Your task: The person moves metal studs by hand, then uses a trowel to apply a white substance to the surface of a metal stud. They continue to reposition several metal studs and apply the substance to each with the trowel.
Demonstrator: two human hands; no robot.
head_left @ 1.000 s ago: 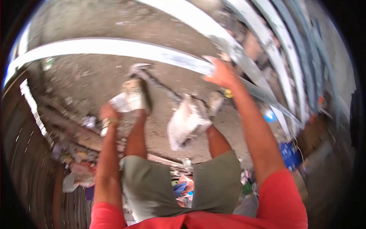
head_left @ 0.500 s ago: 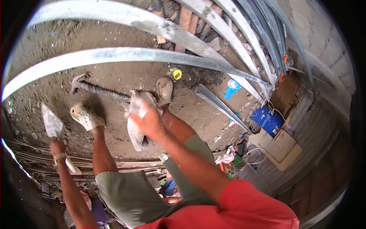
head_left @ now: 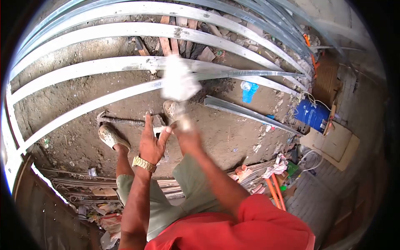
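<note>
My right hand [head_left: 189, 137] is closed round the handle of a trowel, whose pale blade [head_left: 177, 79] points away from me and is smeared by motion. To its left, my left hand [head_left: 152, 146], with a gold-coloured watch at the wrist, has its thumb and index finger spread and holds nothing visible. A greyish bag [head_left: 159, 123] lies largely hidden behind this hand. Beyond the left shoe, a hammer [head_left: 123, 121] with a wrapped handle rests on the dirt.
Long curved-looking metal bars [head_left: 104, 64] cross the ground ahead. Another metal channel [head_left: 250, 114] lies at right, near a blue container [head_left: 312, 114] and a blue plastic piece [head_left: 248, 92]. Two shoes [head_left: 109, 135] stand on the dirt. Orange pipes [head_left: 275, 191] lie at lower right.
The trowel has gone from my left hand to my right hand. My left hand has come in from the far left to the middle. The view has shifted, showing more bars.
</note>
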